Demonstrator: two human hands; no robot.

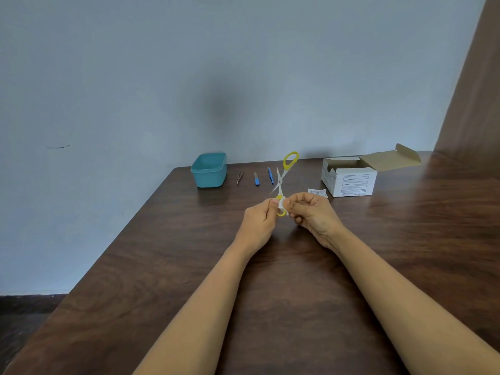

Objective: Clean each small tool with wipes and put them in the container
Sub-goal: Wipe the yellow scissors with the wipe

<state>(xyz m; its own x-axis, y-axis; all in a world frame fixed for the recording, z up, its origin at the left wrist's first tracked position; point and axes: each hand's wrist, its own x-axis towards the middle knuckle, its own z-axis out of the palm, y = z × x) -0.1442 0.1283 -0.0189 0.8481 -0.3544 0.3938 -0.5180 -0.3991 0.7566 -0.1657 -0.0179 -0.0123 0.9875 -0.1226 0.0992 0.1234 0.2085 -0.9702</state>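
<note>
Yellow-handled scissors [282, 176] stand spread open above the table, one handle loop up near the far edge. My left hand [258, 221] grips the lower yellow handle loop. My right hand [313, 213] pinches a small white wipe [281, 203] against that same handle. A teal container [209, 170] sits at the back of the table, open on top. Between it and the scissors lie tweezers [240, 177], a short blue-handled tool [256, 179] and a longer blue tool [270, 175].
A white cardboard box [349, 177] with its flap open stands at the back right. A torn wipe wrapper [318, 192] lies just in front of it. The dark wooden table [270, 280] ends at a blue-grey wall; its left edge runs diagonally.
</note>
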